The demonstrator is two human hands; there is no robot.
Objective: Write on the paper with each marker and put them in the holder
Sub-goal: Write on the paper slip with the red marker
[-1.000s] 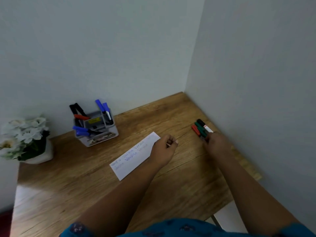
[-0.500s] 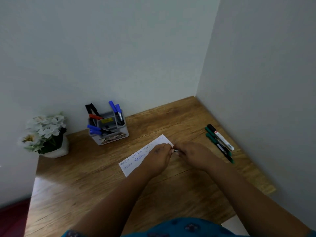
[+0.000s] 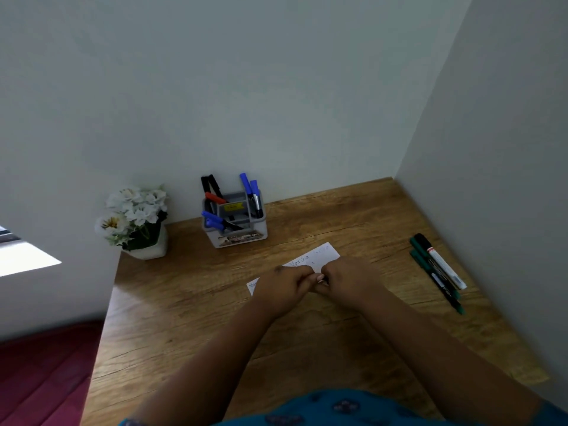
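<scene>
Both my hands meet over the white paper strip (image 3: 326, 252), which bears handwriting and lies in the middle of the wooden desk. My left hand (image 3: 284, 290) and my right hand (image 3: 349, 281) have curled fingers and together grip a marker (image 3: 321, 278) between them. It is almost entirely hidden; only a small bit shows where the fingers meet. Three markers (image 3: 439, 267), two green and one black-and-white, lie side by side near the right wall. The grey holder (image 3: 235, 239) stands at the back with blue, black and red markers in it.
A white pot of white flowers (image 3: 135, 221) sits at the desk's back left corner. Walls close the desk at the back and right. The desk's left edge (image 3: 106, 315) drops to a dark red floor.
My right hand left the marker pile at the right, from which the red marker is gone, and came to my left hand over the paper. The view has shifted.
</scene>
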